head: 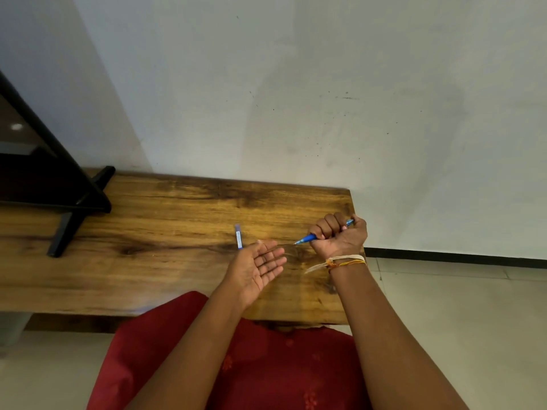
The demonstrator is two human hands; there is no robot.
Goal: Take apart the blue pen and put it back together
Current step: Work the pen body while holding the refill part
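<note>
**Blue pen locked in the right fist, left palm waiting open**

Right hand [340, 235] sits at about 3 o'clock on the wooden counter [148, 232], near its right end, and its fingers [327, 224] are curled tight into a fist around the blue pen [309, 238]. The pen runs through the fist on a slant: the blue grip section and tip poke out toward 8 o'clock, and a short blue end peeks out of the top of the fist toward 2 o'clock. The tip points down and left, straight at the other hand.

Left hand [256, 269] is at the centre of the view, palm turned up, fingers [273, 257] spread loosely and empty of any firm grip. A thin, pale streak stretches between the pen tip and the left fingertips; it is too blurred to say what it is, or whether the fingertips touch it.

At 11 o'clock from the left hand, just beside its fingertips, a slim blue-and-clear pen piece [238, 235] lies flat on the counter, running almost straight away from the person. Neither hand touches it.

A cluster of thread bands [344, 261], cream and orange, wraps the right wrist. At 9 o'clock, a black stand [74, 208] rests on the counter's left part, well apart from both hands. A red garment [266, 365] fills the 6 o'clock edge, below the counter's near edge.
</note>
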